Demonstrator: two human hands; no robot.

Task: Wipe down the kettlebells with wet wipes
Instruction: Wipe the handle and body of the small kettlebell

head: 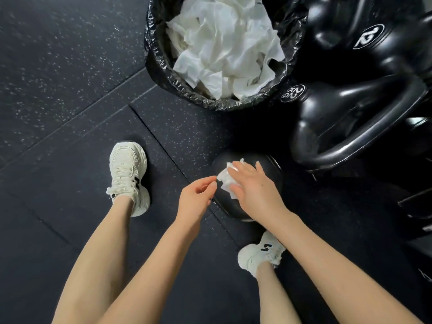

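A black kettlebell (271, 174) sits low on the floor between my feet and the rack. My right hand (254, 188) lies flat on it with straight fingers, pressing a crumpled white wet wipe (225, 181) against its rounded top. My left hand (197, 195) hovers just left of the wipe with its fingers loosely curled, holding nothing that I can see. Its fingertips are close to the wipe's edge. Most of the kettlebell under my right hand is hidden.
A bin (159, 66) lined with a black bag stands ahead, full of used white wipes (224, 43). Larger black kettlebells marked 22 (346, 118) and 12 (383, 43) stand on the right. My white sneakers (128, 174) rest on dark speckled rubber floor tiles (58, 90).
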